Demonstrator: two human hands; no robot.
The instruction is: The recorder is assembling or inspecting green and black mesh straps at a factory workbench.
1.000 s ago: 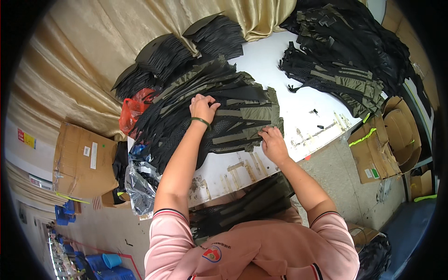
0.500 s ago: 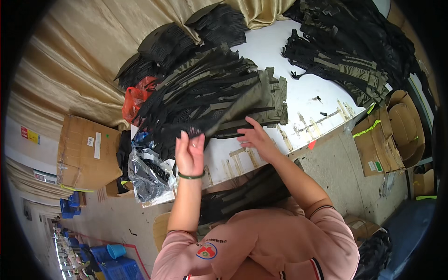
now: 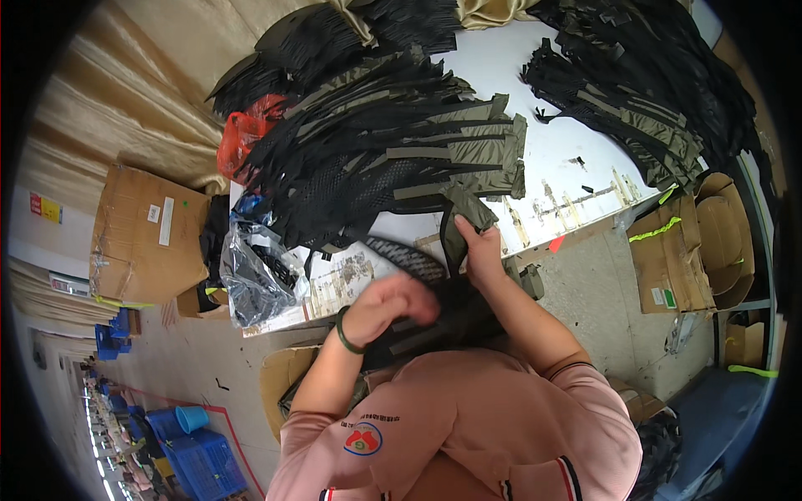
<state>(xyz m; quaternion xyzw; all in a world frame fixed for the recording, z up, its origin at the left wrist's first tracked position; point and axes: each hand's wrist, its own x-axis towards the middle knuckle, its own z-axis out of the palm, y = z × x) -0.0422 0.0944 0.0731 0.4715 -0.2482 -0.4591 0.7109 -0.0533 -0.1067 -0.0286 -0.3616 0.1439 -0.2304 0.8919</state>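
My right hand (image 3: pixel 483 257) is closed on the olive end of a black-and-olive fabric strip (image 3: pixel 456 238) at the table's front edge. A curved black mesh part (image 3: pixel 409 257) hangs beside it, close to my left hand. Blurred by motion, my left hand (image 3: pixel 391 306) is in front of the table edge, and its fingers cannot be made out. Just beyond both hands, a large heap of black mesh and olive fabric strips (image 3: pixel 342 179) spreads over the white table (image 3: pixel 535 224).
More dark fabric pieces (image 3: pixel 622 117) lie at the table's far right, and black stacks (image 3: pixel 313 42) stand at the back. A red plastic bag (image 3: pixel 242 146) and a clear bag (image 3: pixel 255 288) are on the left. Cardboard boxes (image 3: pixel 146 238) flank the table.
My left hand has come down and toward me, off the heap. My right hand has closed on the strip's olive end, and the strip has been drawn toward the front edge.
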